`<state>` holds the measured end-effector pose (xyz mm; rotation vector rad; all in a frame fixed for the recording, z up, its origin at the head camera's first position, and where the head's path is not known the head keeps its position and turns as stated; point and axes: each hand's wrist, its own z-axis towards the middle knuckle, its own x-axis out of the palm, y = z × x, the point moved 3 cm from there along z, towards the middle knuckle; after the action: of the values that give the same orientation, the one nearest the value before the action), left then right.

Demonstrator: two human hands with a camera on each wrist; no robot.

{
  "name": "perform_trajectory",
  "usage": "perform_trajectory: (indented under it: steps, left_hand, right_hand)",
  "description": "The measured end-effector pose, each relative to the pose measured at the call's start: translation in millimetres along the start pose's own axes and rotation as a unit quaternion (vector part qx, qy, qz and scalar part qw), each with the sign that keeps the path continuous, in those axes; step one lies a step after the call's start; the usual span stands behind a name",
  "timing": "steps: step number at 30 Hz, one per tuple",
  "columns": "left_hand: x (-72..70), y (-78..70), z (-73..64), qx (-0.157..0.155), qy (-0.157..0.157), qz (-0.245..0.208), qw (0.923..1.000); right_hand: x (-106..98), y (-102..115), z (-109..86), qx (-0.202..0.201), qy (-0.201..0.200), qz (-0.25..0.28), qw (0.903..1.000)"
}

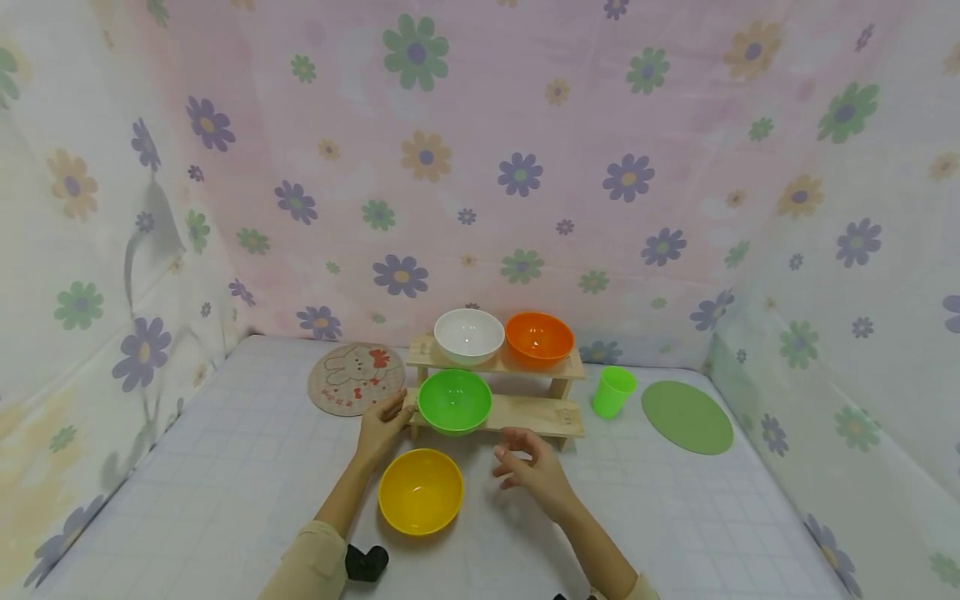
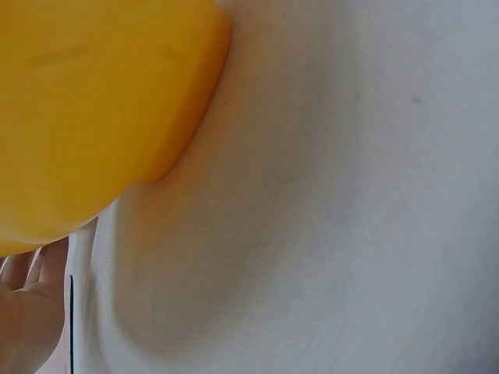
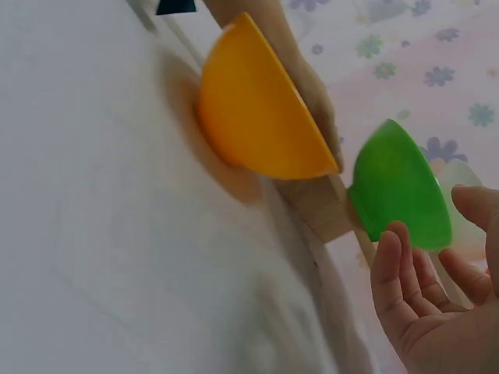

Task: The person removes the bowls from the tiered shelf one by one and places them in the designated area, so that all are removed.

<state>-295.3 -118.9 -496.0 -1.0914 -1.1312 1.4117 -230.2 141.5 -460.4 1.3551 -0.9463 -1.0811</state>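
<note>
My left hand (image 1: 384,427) is at the left end of the lower shelf, its fingertips right at the left side of the green bowl (image 1: 454,403). The green bowl sits upright on that shelf. Apart from it, to the right and nearer me, my right hand (image 1: 536,473) has its fingers loosely bent with nothing between them. A yellow bowl (image 1: 421,493) stands upright on the table between my forearms. It fills the upper left of the left wrist view, partly covering a hand there. Both bowls (image 3: 261,109) also show in the right wrist view.
The two-step wooden stand (image 1: 525,412) holds a white bowl (image 1: 469,337) and an orange bowl (image 1: 540,340) on its upper step. A round rabbit mat (image 1: 356,380) lies left; a green cup (image 1: 613,392) and green mat (image 1: 687,417) are right. Flowered cloth walls surround the table.
</note>
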Motion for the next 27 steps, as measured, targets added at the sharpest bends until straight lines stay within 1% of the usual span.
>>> perform_trajectory:
  steps: [1,5,8,11,14,16,22,25,27]
  left_hand:
    - [-0.1,0.3,0.3,0.003,0.001,0.002,1.0]
    - [-0.7,-1.6,-0.1,-0.006,0.002,0.004,1.0]
    - [-1.0,-10.9,-3.7,-0.013,0.01,-0.007,0.9998]
    - [-0.7,-22.9,-9.0,-0.012,0.015,-0.007,0.9998]
    - [-0.4,-28.5,-11.1,-0.007,0.016,-0.002,0.9998]
    - [-0.6,-24.8,-9.6,-0.005,0.016,-0.007,0.9998]
    - [-0.8,-5.0,-2.2,0.002,0.01,-0.006,0.9999]
    - [-0.8,-3.6,-1.3,0.004,0.01,-0.007,0.9999]
    - [-1.3,-7.7,-2.1,0.001,0.012,-0.011,0.9999]
  right_hand:
    - [-2.1,1.5,2.3,-0.004,-0.011,0.001,0.9999]
    - [-7.8,6.3,12.7,-0.007,-0.046,0.025,0.9986]
    - [-10.0,9.0,21.1,-0.004,-0.063,0.043,0.9971]
    - [-10.7,11.9,29.5,0.002,-0.069,0.048,0.9965]
    - [-10.4,14.8,36.8,0.01,-0.064,0.045,0.9969]
    - [-9.6,16.1,41.3,0.012,-0.055,0.04,0.9976]
    - [-5.0,16.9,52.3,0.015,-0.036,0.039,0.9985]
    - [-2.6,14.6,56.4,0.025,-0.032,0.041,0.9983]
    - [-1.1,13.0,58.6,0.028,-0.027,0.042,0.9984]
